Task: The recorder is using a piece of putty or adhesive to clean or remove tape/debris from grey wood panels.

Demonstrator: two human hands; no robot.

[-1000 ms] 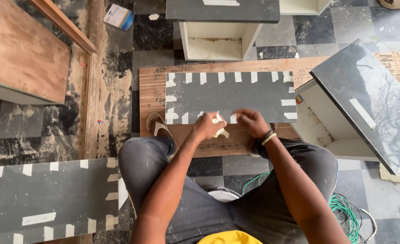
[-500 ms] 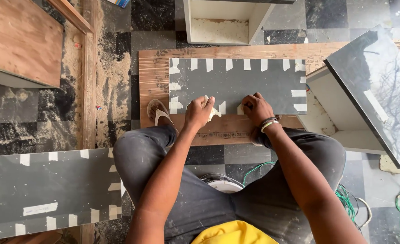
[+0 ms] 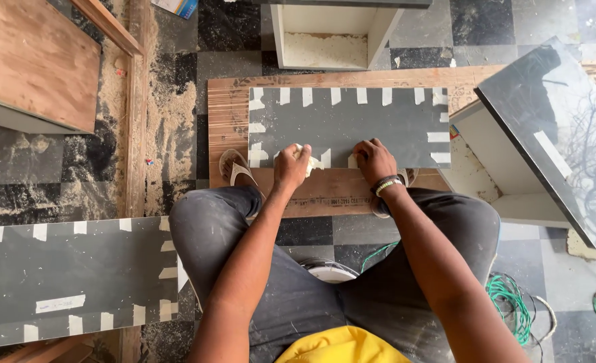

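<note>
A grey panel (image 3: 352, 124) edged with several short strips of cream masking tape lies on a plywood board (image 3: 227, 114) in front of my knees. My left hand (image 3: 290, 168) is at the panel's near edge, closed on a crumpled piece of masking tape (image 3: 307, 159). My right hand (image 3: 373, 160), with a band on its wrist, rests with bent fingers on the same edge. Its fingertips press beside a tape strip (image 3: 352, 161). The two hands are about a hand's width apart.
A second taped grey panel (image 3: 69, 269) lies at the lower left. A plywood-topped box (image 3: 35, 60) stands at the upper left, an open white cabinet box (image 3: 325, 33) at the top, a grey-topped cabinet (image 3: 553, 128) at the right. Green cable (image 3: 510, 302) and sawdust lie on the tiled floor.
Both hands stay at the panel's near edge, and the right hand has slid slightly left. The view has shifted, so the panel sits a little differently in the picture.
</note>
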